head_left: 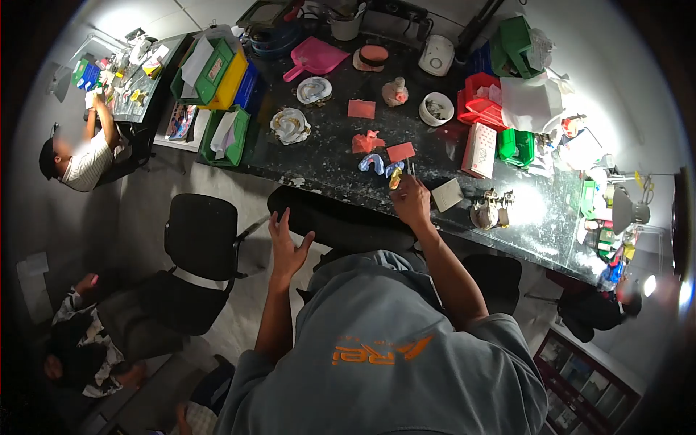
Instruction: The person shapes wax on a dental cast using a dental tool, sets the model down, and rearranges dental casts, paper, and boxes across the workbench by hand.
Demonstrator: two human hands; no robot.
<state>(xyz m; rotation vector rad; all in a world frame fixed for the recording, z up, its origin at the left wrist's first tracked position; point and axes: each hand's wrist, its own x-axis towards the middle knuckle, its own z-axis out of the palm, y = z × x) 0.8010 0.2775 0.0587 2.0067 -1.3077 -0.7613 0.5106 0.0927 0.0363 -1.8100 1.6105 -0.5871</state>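
My left hand (290, 243) is held in the air in front of the bench edge, fingers spread, with nothing in it. At the bench edge my right hand (412, 201) is closed, and a thin metallic tool (411, 167) sticks up from its fingers; most of the tool is hidden. Right beside those fingers lie a small yellow piece (395, 179) and a blue piece (394, 168). A blue horseshoe-shaped dental piece (372, 164) is to their left. Pink wax sheets (400, 151) lie just behind, one of them crumpled (368, 141).
A white bowl (436, 109), a pink dustpan (316, 58) and plaster pieces (291, 126) stand farther back. A metal articulator (491, 210) and a pale square block (447, 195) are to the right. Stacked bins (206, 72) flank the bench; a chair (201, 239) stands left. Other people sit nearby.
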